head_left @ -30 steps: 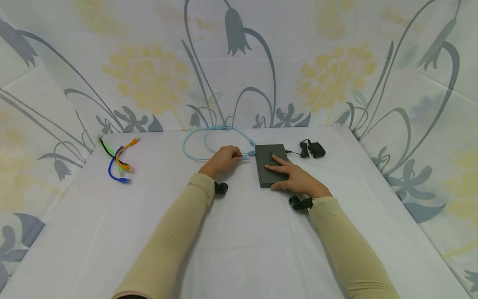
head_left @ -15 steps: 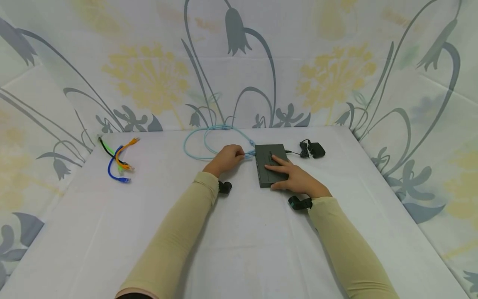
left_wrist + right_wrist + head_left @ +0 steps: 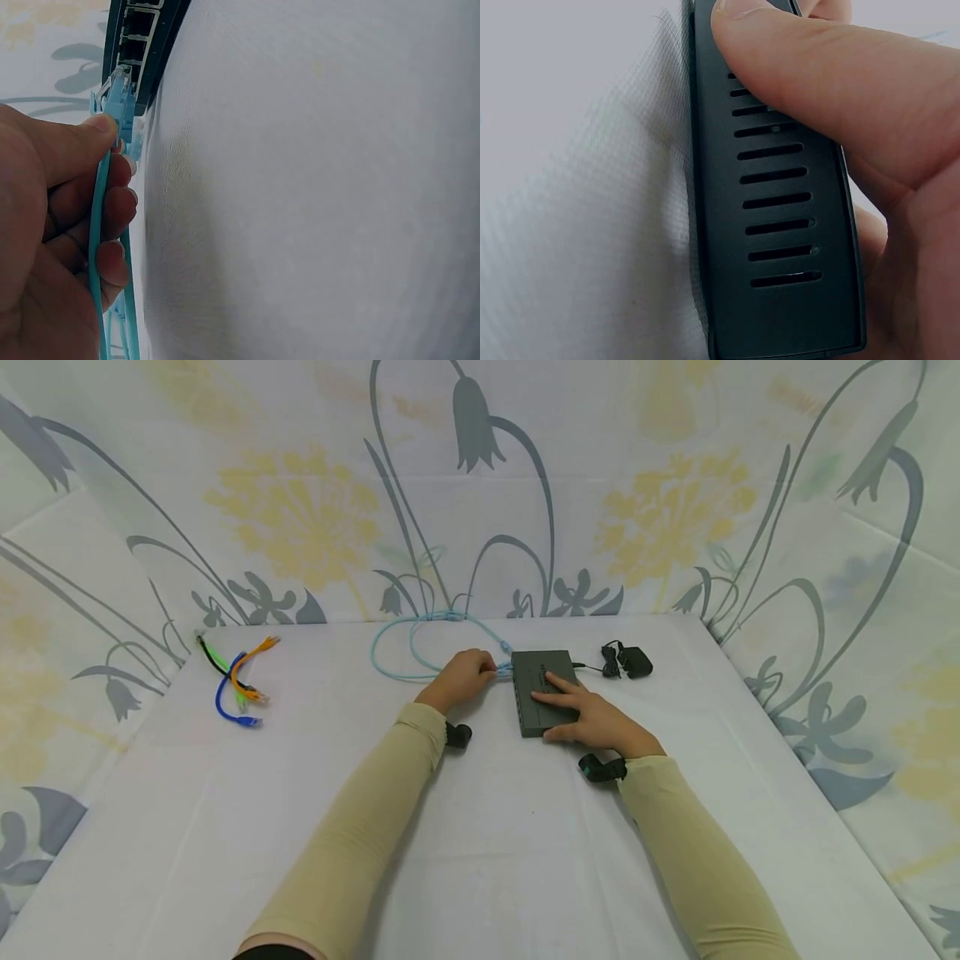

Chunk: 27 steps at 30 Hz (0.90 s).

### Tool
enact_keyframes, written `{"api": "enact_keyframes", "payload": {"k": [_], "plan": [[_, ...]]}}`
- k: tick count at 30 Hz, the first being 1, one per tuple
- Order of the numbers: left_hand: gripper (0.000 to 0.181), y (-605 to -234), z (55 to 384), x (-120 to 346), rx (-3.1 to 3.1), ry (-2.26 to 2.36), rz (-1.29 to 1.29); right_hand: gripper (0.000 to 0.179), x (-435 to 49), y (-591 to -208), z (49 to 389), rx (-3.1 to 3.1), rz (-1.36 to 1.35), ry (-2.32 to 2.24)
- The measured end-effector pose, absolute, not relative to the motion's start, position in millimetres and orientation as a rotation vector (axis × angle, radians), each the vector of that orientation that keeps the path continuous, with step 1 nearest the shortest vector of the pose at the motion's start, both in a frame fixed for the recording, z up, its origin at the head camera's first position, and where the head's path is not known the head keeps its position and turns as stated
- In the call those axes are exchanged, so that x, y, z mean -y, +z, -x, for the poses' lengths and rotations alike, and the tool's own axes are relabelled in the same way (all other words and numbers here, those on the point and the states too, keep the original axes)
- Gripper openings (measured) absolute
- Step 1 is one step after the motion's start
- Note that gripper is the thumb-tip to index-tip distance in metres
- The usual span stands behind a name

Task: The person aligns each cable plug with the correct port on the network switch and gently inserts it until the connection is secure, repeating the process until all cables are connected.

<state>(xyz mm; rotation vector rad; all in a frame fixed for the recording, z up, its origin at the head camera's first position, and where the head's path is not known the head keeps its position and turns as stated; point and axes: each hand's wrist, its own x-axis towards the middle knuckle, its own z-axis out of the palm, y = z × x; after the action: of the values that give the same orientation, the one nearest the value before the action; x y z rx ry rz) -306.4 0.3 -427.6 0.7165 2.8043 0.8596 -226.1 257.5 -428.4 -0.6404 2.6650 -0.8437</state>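
Observation:
My left hand (image 3: 459, 679) pinches the plug (image 3: 115, 105) of a light blue network cable (image 3: 96, 225) between thumb and fingers. In the left wrist view the plug's clear tip meets an end port of the dark grey network switch (image 3: 531, 714); how deep it sits cannot be told. Another light blue plug shows partly behind it. My right hand (image 3: 600, 720) rests on the switch, its fingers spread fairly straight over the top. In the right wrist view the thumb (image 3: 780, 64) presses on the slotted side wall.
Light blue cable loops (image 3: 372, 647) lie behind my left hand. A black power adapter (image 3: 637, 662) lies right of the switch, its cord running to it. Short blue (image 3: 221, 697), orange (image 3: 262, 647), green and black cables lie crossed at the far left of the white-covered table (image 3: 480, 860).
My left hand has moved slightly right, bringing the cable's plug up to the switch's left side. The right hand and the switch have stayed in place.

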Motion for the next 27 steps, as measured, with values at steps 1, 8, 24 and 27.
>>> {"api": "enact_keyframes", "payload": {"k": [1, 8, 24, 27], "plan": [[0.022, -427.1, 305.9, -0.7, -2.805, 0.861, -0.712, 0.073, -257.6, -428.1, 226.0, -2.665, 0.639, -0.846], [0.022, -427.4, 305.6, -2.3, -2.808, 0.864, -0.710, 0.073, -258.4, -428.7, 226.8, -2.663, 0.632, -0.846], [0.021, -431.3, 307.9, -7.2, -2.821, 0.860, -0.721, 0.073, -258.5, -431.8, 227.6, -2.670, 0.641, -0.846], [0.021, -431.5, 307.4, -7.9, -2.825, 0.851, -0.719, 0.073, -258.4, -431.3, 227.3, -2.668, 0.636, -0.845]]}}
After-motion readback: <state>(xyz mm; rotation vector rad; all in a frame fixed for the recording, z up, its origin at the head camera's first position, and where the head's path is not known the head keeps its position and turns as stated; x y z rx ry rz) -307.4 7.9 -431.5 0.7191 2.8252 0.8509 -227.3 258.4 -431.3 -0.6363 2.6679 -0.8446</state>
